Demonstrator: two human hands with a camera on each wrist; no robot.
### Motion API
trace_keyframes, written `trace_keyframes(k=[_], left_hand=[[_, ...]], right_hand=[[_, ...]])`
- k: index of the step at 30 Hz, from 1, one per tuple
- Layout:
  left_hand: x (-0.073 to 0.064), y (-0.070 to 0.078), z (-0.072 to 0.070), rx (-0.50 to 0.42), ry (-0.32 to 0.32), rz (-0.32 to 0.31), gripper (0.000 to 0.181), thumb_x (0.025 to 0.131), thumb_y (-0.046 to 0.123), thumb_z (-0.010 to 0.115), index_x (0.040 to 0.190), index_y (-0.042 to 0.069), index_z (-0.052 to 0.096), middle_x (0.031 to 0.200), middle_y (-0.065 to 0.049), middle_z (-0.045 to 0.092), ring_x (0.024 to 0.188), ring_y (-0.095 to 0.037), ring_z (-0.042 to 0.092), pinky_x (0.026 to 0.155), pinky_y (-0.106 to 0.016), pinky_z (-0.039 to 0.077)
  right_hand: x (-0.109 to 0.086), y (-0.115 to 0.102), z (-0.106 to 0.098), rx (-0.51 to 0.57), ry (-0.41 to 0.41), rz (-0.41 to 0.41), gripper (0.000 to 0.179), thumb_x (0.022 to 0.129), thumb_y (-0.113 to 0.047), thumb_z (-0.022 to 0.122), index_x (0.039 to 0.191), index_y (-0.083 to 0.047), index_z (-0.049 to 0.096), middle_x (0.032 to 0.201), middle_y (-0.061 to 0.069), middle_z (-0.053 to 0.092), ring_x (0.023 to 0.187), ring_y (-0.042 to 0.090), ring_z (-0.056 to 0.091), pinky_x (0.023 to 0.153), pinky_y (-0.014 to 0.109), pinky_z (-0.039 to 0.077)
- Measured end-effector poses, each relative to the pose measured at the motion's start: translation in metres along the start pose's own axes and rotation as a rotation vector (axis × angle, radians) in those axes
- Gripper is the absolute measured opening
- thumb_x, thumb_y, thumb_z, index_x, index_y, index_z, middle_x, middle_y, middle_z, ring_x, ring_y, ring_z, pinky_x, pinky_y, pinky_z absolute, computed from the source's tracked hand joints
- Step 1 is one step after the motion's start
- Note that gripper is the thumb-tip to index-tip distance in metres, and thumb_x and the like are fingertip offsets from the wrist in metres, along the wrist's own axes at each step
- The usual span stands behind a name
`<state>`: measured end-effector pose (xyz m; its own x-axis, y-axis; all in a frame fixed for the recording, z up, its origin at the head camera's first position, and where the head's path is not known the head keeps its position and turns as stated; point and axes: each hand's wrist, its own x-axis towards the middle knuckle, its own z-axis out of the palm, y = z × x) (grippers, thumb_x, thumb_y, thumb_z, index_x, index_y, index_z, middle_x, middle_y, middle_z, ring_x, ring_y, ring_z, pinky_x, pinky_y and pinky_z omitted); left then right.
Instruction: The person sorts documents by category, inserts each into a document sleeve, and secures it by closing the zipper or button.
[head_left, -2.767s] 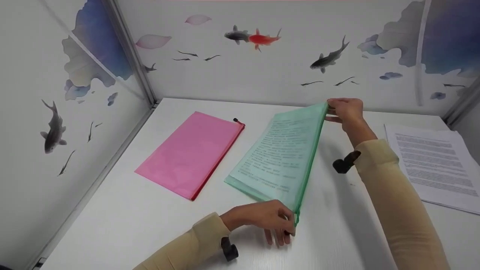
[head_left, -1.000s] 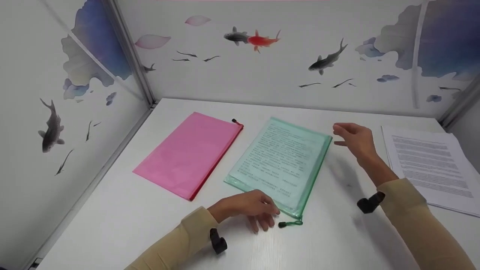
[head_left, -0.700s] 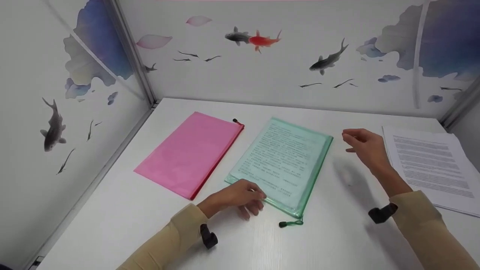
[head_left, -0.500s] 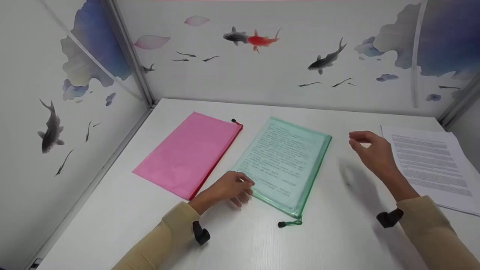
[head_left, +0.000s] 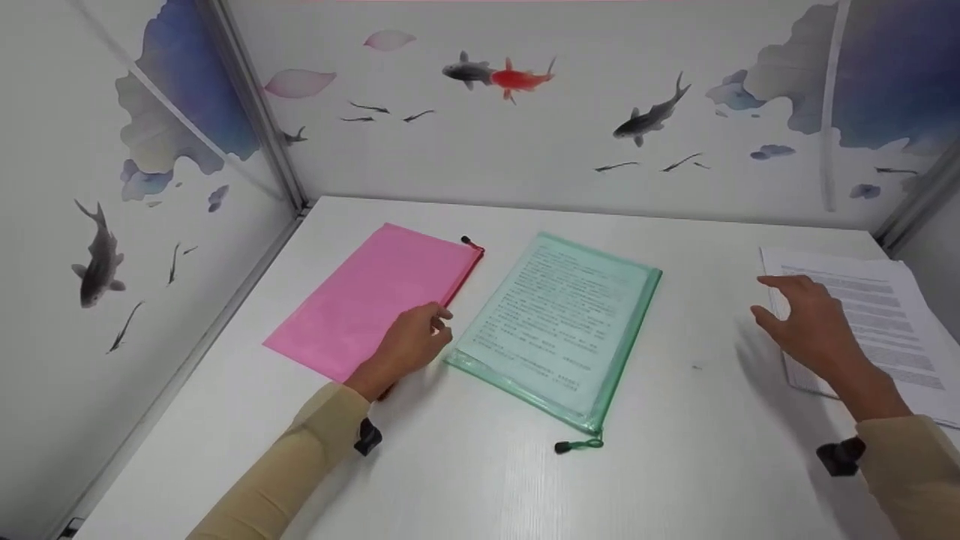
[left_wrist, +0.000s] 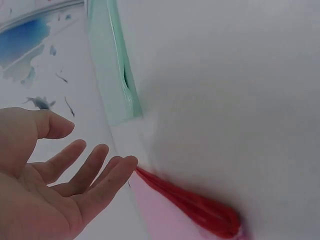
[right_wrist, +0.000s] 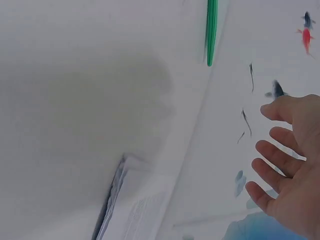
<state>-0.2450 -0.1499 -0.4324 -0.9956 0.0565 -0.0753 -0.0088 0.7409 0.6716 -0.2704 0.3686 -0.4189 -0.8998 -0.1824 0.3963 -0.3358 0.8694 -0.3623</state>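
My left hand (head_left: 409,343) hovers over the zipped edge of a pink zipper folder (head_left: 375,292), its fingers loosely bent and holding nothing. In the left wrist view, the folder's red zipper edge (left_wrist: 195,202) lies beyond the fingertips. A green zipper folder (head_left: 559,322) with printed sheets inside lies flat in the middle of the table. My right hand (head_left: 814,330) is spread above the left edge of a stack of printed paper (head_left: 892,322), thumb and fingers apart. The right wrist view shows that hand empty, with the paper stack (right_wrist: 132,200) below it.
A green zipper pull (head_left: 579,446) with a black end sticks out from the green folder's near corner. The white table (head_left: 495,480) is bounded by walls at the back (head_left: 480,150) and left, printed with fish and lotus shapes.
The green folder, earlier lifted by both hands, now lies flat and released. My left hand has moved left to the pink folder; my right hand has moved right to the paper stack and spread.
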Motion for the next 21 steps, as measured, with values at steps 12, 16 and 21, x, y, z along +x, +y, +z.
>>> trace_keyframes(k=[12, 16, 21], left_hand=[[0.009, -0.021, -0.014, 0.074, 0.031, -0.138, 0.047, 0.098, 0.025, 0.061, 0.142, 0.013, 0.05, 0.142, -0.011, 0.054, 0.128, -0.028, 0.054, 0.106, -0.043, 0.052], [0.015, -0.025, -0.018, 0.105, 0.029, -0.141, 0.051, 0.098, 0.027, 0.059, 0.145, 0.011, 0.047, 0.146, -0.013, 0.048, 0.128, -0.029, 0.05, 0.113, -0.048, 0.045], [0.019, -0.029, -0.019, 0.145, 0.013, -0.148, 0.056, 0.098, 0.031, 0.062, 0.148, 0.012, 0.045, 0.146, -0.015, 0.044, 0.126, -0.031, 0.048, 0.112, -0.053, 0.044]], right_hand=[[-0.026, 0.06, -0.031, -0.098, -0.123, 0.25, 0.044, 0.099, -0.005, 0.05, 0.137, 0.016, 0.043, 0.132, 0.048, 0.038, 0.119, 0.066, 0.036, 0.091, 0.081, 0.028], [-0.037, 0.081, -0.039, -0.187, -0.139, 0.349, 0.048, 0.1, -0.015, 0.052, 0.135, 0.017, 0.042, 0.13, 0.05, 0.036, 0.117, 0.068, 0.036, 0.09, 0.081, 0.031], [-0.052, 0.106, -0.044, -0.229, -0.187, 0.44, 0.071, 0.102, -0.036, 0.054, 0.132, 0.025, 0.037, 0.126, 0.054, 0.034, 0.116, 0.069, 0.035, 0.098, 0.076, 0.034]])
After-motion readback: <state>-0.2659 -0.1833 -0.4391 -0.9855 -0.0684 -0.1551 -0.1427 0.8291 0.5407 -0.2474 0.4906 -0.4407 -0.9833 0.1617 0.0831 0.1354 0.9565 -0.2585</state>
